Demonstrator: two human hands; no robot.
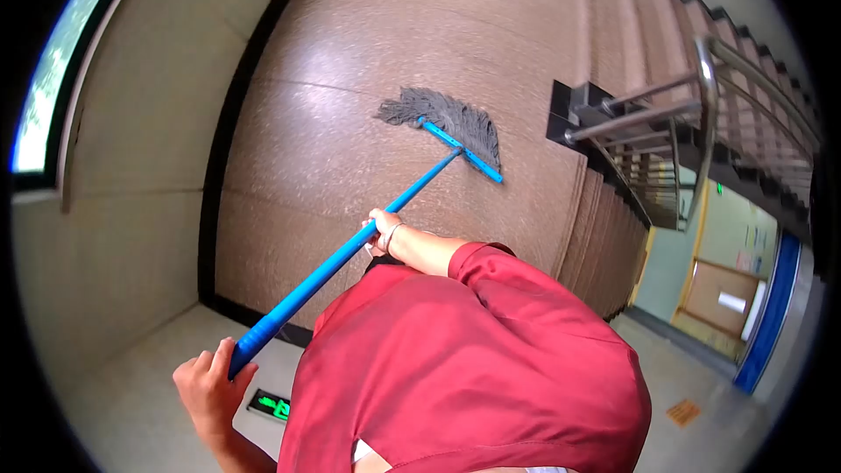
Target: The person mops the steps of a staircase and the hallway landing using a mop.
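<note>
A long blue mop handle [328,267] slants from the lower left up to the mop's blue bar. Around the end of the handle my left hand [210,381] is closed, at the lower left. My right hand [384,229] grips the same handle further up, near the middle of the view, with a band on its wrist. The grey mop head [455,123] lies on the brown speckled floor [307,158], its strands spread beyond the bar.
Steps [635,26] rise at the upper right, beside a metal handrail [705,79]. More steps [600,250] lead down at the right. A wall [149,105] with a window [61,79] stands at the left. A green lit sign [270,405] is at the lower left.
</note>
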